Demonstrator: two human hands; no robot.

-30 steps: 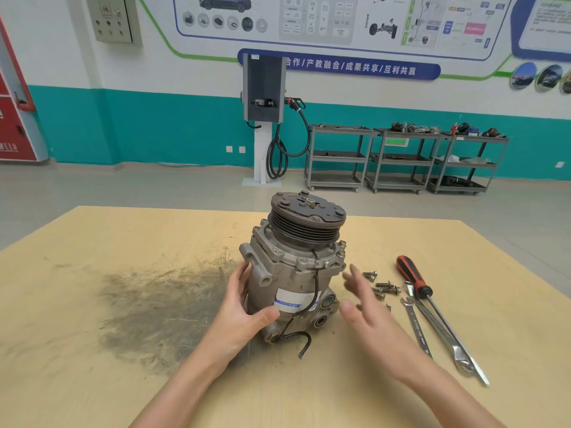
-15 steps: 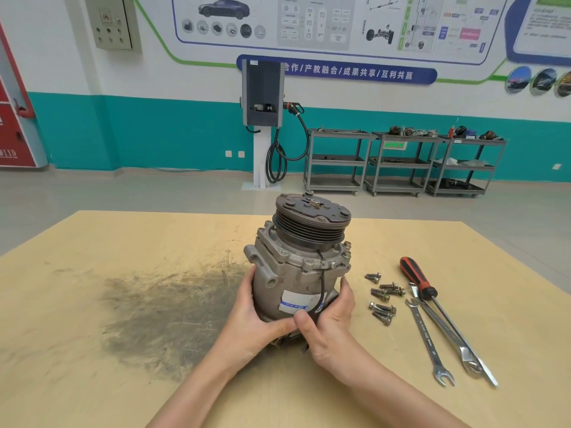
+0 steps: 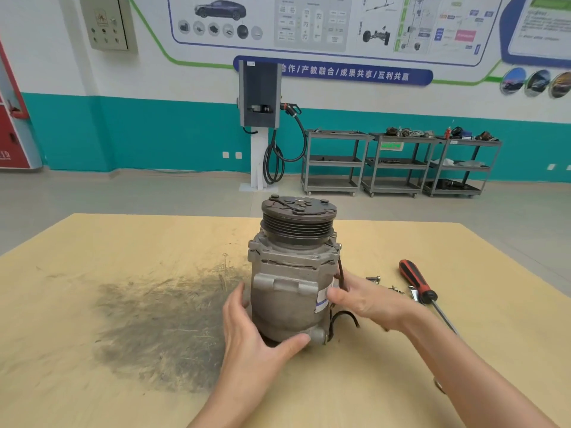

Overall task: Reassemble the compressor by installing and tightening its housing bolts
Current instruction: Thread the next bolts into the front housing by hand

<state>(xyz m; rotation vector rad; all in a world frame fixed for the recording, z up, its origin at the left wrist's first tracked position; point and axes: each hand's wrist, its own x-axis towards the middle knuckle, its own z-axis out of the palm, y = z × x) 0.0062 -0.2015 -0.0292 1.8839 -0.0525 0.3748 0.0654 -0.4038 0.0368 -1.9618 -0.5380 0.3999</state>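
Air-conditioning compressor [image 3: 293, 273] standing upright on the tabletop [image 3: 123, 242], pulley end uppermost, just right of a dark smudge [image 3: 160, 322]. The left hand [image 3: 250, 332] cups its lower body, thumb across the base; the right hand [image 3: 364, 298] holds the opposite side, thumb on the label, fingers behind a black wire [image 3: 341, 279]. Both grips are clamped on the housing. The step in hand appears to be positioning the body so that a bolt hole faces the worker; no bolt is yet fitted by hand. The next move calls for freeing one hand to fetch a loose bolt [image 3: 373, 278]. Beyond lie a red-handled screwdriver [image 3: 417, 282] and a wrench, largely hidden by the right forearm. The bolt count is unclear.
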